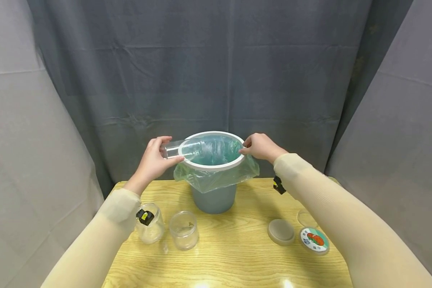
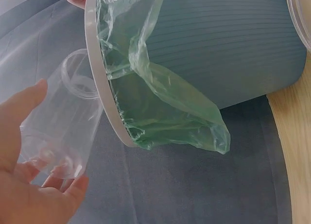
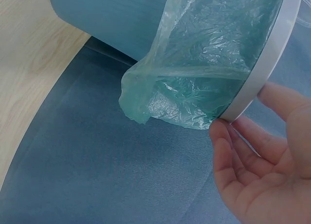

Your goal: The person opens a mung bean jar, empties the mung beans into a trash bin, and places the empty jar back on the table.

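My left hand [image 1: 154, 159] grips a clear plastic jar [image 1: 174, 149] by its base end. It is tipped almost on its side, its open mouth pointing over the left part of the trash bin. A grey-blue trash bin [image 1: 214, 199] stands upright on the table, lined with a thin green plastic bag [image 1: 210, 181] whose edge hangs outside below the white rim ring [image 1: 213, 168]. On the opposite side, my right hand [image 1: 262, 147] pinches the ring, thumb and fingers on either side of it in the right wrist view. The jar looks empty.
Two more clear jars, one [image 1: 151, 232] under my left forearm and another [image 1: 184, 236] beside it, stand open on the wooden table [image 1: 234, 256]. To the right lie a beige lid [image 1: 281, 232], a lid with a tomato label [image 1: 314, 240] and a clear disc [image 1: 306, 218]. Grey curtains [image 1: 187, 72] surround the table.
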Action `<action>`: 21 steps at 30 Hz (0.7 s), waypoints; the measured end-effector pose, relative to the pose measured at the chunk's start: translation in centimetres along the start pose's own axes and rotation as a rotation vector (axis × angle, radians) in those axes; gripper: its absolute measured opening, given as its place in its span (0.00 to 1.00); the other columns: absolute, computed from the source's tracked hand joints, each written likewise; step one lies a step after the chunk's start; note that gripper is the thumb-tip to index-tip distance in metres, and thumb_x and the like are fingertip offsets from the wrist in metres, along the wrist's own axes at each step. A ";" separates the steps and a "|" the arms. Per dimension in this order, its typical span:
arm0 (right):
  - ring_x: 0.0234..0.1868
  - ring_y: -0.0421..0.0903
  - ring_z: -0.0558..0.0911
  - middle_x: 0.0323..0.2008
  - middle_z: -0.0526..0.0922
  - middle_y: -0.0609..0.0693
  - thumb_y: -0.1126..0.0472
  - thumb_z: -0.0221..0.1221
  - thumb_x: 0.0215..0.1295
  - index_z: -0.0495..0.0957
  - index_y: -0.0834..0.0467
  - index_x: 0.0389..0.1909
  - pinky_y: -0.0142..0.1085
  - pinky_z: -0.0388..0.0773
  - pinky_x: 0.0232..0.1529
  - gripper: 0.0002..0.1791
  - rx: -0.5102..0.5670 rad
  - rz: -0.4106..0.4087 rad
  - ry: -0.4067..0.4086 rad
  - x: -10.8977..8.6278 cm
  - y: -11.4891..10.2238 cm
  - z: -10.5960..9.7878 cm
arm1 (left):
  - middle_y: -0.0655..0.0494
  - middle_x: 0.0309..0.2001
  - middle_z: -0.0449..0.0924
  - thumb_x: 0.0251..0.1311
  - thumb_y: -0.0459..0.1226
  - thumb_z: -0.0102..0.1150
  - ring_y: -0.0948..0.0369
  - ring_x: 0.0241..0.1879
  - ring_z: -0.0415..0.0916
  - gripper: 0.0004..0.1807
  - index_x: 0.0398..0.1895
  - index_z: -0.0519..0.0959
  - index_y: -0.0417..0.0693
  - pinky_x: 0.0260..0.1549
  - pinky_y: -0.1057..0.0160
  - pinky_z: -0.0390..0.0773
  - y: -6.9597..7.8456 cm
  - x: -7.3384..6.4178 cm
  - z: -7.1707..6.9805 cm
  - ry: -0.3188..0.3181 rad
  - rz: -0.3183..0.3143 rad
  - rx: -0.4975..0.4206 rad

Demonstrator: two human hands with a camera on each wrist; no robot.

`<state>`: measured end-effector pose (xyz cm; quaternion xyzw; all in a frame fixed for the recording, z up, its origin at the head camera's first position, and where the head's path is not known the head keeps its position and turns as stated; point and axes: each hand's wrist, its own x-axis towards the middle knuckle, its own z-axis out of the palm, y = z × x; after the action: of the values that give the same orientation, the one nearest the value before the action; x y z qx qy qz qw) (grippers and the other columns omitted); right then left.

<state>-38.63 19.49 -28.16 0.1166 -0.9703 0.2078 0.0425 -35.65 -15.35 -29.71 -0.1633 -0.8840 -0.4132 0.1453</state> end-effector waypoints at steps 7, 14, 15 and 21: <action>0.54 0.58 0.85 0.55 0.85 0.65 0.54 0.65 0.71 0.81 0.69 0.58 0.49 0.82 0.53 0.24 -0.002 -0.004 0.000 0.1 0.2 0.1 | 0.39 0.71 0.69 0.57 0.47 0.76 0.43 0.65 0.70 0.44 0.73 0.66 0.43 0.63 0.42 0.72 -0.6 -0.2 -0.4 -0.059 -0.021 0.073; 0.54 0.58 0.85 0.56 0.85 0.65 0.53 0.65 0.71 0.81 0.69 0.59 0.49 0.82 0.54 0.25 -0.003 0.000 0.000 0.2 0.3 0.2 | 0.40 0.71 0.70 0.58 0.48 0.75 0.43 0.70 0.69 0.45 0.74 0.65 0.44 0.67 0.42 0.70 -0.7 -0.4 -0.5 -0.100 -0.029 0.088; 0.54 0.58 0.85 0.56 0.85 0.65 0.53 0.65 0.71 0.81 0.69 0.59 0.49 0.82 0.54 0.25 -0.003 0.000 0.000 0.2 0.4 0.2 | 0.40 0.71 0.70 0.58 0.47 0.75 0.43 0.70 0.69 0.44 0.74 0.65 0.44 0.66 0.43 0.71 -0.7 -0.4 -0.5 -0.097 -0.028 0.082; 0.54 0.57 0.85 0.56 0.85 0.65 0.53 0.65 0.71 0.81 0.68 0.59 0.49 0.82 0.53 0.25 0.004 -0.004 0.005 0.2 0.5 0.4 | 0.40 0.70 0.71 0.61 0.49 0.73 0.43 0.69 0.71 0.44 0.75 0.62 0.47 0.64 0.43 0.74 -1.0 -0.7 -0.3 -0.093 -0.027 0.038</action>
<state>-39.01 19.72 -28.72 0.1179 -0.9695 0.2099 0.0450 -35.42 -16.29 -30.52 -0.1677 -0.8996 -0.3901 0.1018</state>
